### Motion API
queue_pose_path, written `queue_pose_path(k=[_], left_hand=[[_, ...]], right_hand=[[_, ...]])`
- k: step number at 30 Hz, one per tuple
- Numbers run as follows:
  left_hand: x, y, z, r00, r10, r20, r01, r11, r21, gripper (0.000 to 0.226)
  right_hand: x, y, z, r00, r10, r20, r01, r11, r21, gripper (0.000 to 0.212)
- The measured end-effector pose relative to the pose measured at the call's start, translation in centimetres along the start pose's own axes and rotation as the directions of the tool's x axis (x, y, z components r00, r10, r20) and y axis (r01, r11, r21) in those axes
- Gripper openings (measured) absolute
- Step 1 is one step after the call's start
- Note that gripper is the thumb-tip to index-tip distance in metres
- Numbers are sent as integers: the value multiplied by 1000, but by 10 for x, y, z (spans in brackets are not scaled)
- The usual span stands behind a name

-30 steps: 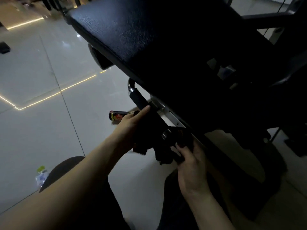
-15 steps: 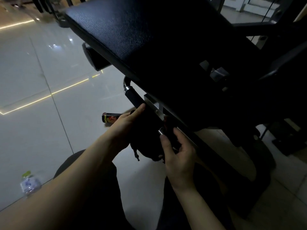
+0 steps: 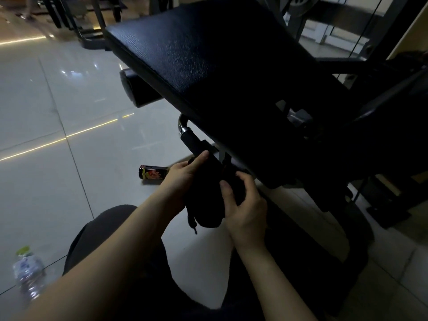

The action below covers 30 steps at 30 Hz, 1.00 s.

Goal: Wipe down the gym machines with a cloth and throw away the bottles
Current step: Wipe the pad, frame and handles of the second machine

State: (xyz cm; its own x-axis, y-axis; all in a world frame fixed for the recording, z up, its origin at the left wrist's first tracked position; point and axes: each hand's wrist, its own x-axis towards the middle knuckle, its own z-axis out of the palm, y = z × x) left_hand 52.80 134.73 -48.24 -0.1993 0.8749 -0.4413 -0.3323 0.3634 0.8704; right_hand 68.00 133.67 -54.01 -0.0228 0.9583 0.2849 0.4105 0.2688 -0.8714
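Head: both hands [image 3: 183, 179] [image 3: 247, 209] around cloth [image 3: 206, 200]

Left hand [image 3: 183, 179], right hand [image 3: 245, 212] close together, fingers curled, gripping.

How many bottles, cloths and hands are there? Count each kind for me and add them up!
Bottles: 2, a clear plastic bottle and a dark bottle, both on the floor
Cloths: 1, the dark cloth
Hands: 2, the left hand and the right hand
Total: 5

A gym: a black padded vinyl machine bench [image 3: 208, 66] stands on glossy pale floor tiles [image 3: 58, 100], cable pulley [image 3: 301, 1] behind.
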Motion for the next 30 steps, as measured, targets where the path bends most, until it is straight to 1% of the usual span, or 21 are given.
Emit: queue_pose_path(k=[3,4,6,7,8,10,11,12,13,16,19,21,23,24,25,26,27,28,29,30], left_hand=[[-4,1,1,1000,6,2,-6,1000,-2,35],[-4,1,0,1000,4,8,-4,1000,0,35],[-6,1,-1,1000,-4,19,3,1000,7,38],[-6,1,-1,1000,-6,25,6,1000,8,40],[-6,1,-2,1000,-9,29,9,1000,7,41],[-6,3,-4,999,-10,34,10,1000,9,40],[-6,4,-5,999,-8,40,7,1000,19,36],[-6,4,-5,999,-4,48,2,1000,28,33],[-6,4,-6,998,3,56,-5,999,35,32],[-3,3,-7,996,26,80,-30,998,51,29],[0,1,-8,993,36,111,-42,998,45,25],[1,-1,-9,992,41,122,-48,997,54,26],[1,-1,-9,992,46,118,-54,996,68,28],[1,-2,-9,992,54,112,-63,994,87,30],[1,-2,-9,993,62,97,-72,992,108,33],[1,-2,-9,995,69,76,-79,989,127,36],[1,-2,-8,996,73,60,-81,987,140,38],[1,-2,-7,996,77,48,-84,985,151,39],[2,-3,-7,996,82,33,-86,983,163,41],[3,-4,-7,996,86,18,-88,980,177,43]], right_hand=[[2,-12,2,989,148,-21,-144,980,137,37],[3,-16,0,978,210,1,-205,955,216,33],[7,-19,-6,931,357,76,-359,856,371,28],[11,-18,-10,887,442,136,-455,782,426,26],[14,-18,-13,821,530,211,-561,680,473,25],[18,-19,-21,648,651,396,-739,411,534,24],[18,-18,-25,592,670,448,-776,324,542,25],[16,-16,-29,581,668,465,-784,305,541,24],[14,-14,-34,582,670,461,-783,310,539,23],[-1,0,-53,664,656,359,-715,416,562,21],[-15,15,-63,704,653,281,-665,465,585,19],[-18,11,-59,762,598,251,-596,493,634,22],[-18,-3,-49,860,470,199,-479,607,634,26],[-17,-9,-42,906,391,162,-408,705,580,30],[-16,-12,-34,945,306,119,-325,818,474,37],[-15,-14,-26,971,220,88,-237,916,324,43],[-13,-14,-17,986,151,70,-162,970,181,48],[-10,-15,-11,992,106,64,-113,988,104,50],[-6,-18,-7,993,93,73,-99,991,95,48],[0,-23,-5,990,110,89,-123,981,152,41]])
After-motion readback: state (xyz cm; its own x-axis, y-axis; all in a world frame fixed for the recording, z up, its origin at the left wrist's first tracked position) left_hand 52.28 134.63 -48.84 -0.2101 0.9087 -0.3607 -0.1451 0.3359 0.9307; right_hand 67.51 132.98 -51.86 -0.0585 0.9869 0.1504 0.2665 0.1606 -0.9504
